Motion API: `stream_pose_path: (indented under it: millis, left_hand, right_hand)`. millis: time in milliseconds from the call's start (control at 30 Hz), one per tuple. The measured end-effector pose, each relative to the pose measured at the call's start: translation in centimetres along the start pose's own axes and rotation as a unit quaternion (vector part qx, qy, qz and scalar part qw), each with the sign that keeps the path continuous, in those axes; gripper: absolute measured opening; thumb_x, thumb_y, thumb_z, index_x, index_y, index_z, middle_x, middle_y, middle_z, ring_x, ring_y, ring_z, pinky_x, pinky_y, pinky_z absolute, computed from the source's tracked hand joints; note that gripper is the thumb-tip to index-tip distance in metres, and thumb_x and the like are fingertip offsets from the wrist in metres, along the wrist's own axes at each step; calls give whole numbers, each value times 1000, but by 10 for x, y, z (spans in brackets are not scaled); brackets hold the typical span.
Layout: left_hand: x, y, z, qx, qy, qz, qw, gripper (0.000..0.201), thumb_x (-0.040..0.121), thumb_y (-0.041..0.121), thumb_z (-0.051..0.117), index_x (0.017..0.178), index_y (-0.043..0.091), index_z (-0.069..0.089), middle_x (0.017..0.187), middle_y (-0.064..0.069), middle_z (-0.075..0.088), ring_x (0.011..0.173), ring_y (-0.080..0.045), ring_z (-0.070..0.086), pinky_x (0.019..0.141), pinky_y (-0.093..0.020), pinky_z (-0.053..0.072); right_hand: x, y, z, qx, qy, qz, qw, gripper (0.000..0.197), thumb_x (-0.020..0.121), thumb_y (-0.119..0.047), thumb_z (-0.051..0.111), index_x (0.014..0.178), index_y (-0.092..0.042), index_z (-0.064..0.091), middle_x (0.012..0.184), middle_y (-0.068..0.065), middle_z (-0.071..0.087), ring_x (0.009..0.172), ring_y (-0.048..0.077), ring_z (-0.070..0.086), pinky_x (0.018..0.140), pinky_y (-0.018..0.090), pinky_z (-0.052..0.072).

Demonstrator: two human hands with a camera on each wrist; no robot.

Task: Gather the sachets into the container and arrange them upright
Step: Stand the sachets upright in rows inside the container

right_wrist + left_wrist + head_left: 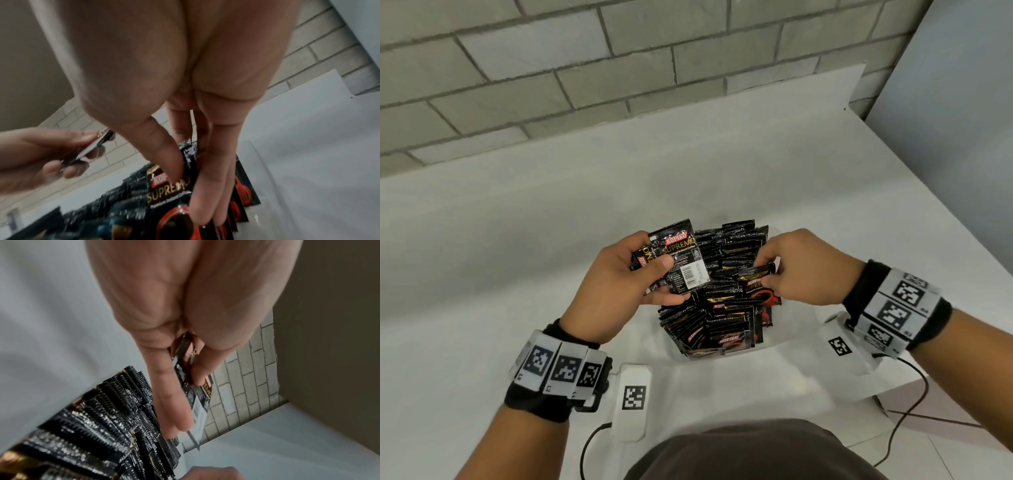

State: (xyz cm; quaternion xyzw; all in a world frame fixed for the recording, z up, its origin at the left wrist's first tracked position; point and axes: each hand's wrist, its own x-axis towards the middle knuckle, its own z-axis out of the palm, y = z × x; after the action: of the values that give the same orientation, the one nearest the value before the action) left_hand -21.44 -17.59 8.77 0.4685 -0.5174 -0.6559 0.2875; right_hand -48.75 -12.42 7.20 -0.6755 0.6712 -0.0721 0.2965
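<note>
A clear container on the white table holds several black Kopiko sachets standing on edge in packed rows. My left hand hovers over its left side and grips a small stack of sachets, thumb on the top one's face. In the left wrist view the stack sits between thumb and fingers. My right hand reaches into the container's right side and pinches the top of one upright sachet. The right wrist view shows thumb and fingers on that sachet.
A grey brick wall runs behind the white table. Two white tagged blocks lie near me: one at the front left with a black cable, one under my right wrist. The table's right edge falls off beyond it.
</note>
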Motion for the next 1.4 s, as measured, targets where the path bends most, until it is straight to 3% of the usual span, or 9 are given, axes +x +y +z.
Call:
stream_pose_path:
  millis: [300,533,633,767,867,933,1067,1267,1400]
  left_hand:
    - [-2,1,3,-8,-5,1,1000,18,97,3,62,114,6,67,99,-13,76,72,-26,73,75,-48,64]
    - [0,4,11,0,-18,-9,1000,16,96,4,65,112,5,67,95,-11,75,72,-26,74,72,-45,65]
    - [-2,6,16,24,-45,-11,999,17,95,2,66,111,5,68,93,-9,75,75,-24,76,68,-42,65]
    - [-3,9,26,22,-93,-19,995,22,91,1,69,112,8,70,99,-8,75,83,-26,77,60,-37,64]
    - [-4,13,29,2,-106,-22,994,26,87,9,71,113,6,68,94,-9,75,77,-28,75,56,-33,61]
    - [-5,14,29,-18,-111,-29,993,33,82,14,73,113,6,67,94,-12,75,72,-29,75,53,-31,60]
    - [-6,11,25,5,-112,-27,993,30,83,11,74,112,7,67,89,-11,74,69,-31,73,54,-35,62]
    - [-4,9,17,29,-80,-20,996,29,88,13,72,113,3,63,77,-16,73,55,-30,70,50,-31,58]
    - [2,9,10,32,-16,-2,999,14,97,8,66,110,3,63,87,-22,75,58,-33,71,54,-35,61]
  right_hand:
    - [5,-3,9,-23,-11,5,1000,18,77,-20,84,90,-18,72,77,-11,62,80,14,65,66,21,49]
    - [1,-2,5,25,0,8,1000,33,70,-23,91,95,-18,70,89,-4,61,56,2,55,50,11,39]
    - [-5,-13,-13,117,51,-7,992,21,79,-13,81,91,-24,69,86,-2,68,55,1,61,55,20,46]
    - [-14,-37,-28,286,54,-100,952,53,83,13,57,113,-30,67,105,0,66,69,32,66,58,40,60]
    - [-13,-41,-25,300,13,-144,943,45,87,12,60,107,-26,73,98,14,72,76,37,68,72,56,59]
    - [-12,-37,-25,332,10,-142,932,37,85,10,64,102,-21,77,93,20,70,77,40,67,76,52,61]
    - [-16,-32,-31,296,36,-185,936,26,76,5,80,94,-14,81,105,5,59,89,30,62,80,35,55]
    - [-22,-28,-49,270,56,-200,940,13,83,0,78,91,-11,75,117,-1,70,105,24,68,90,49,56]
    - [-14,-17,-53,255,43,-110,960,13,89,-4,73,94,-15,72,90,3,75,79,30,72,77,53,60]
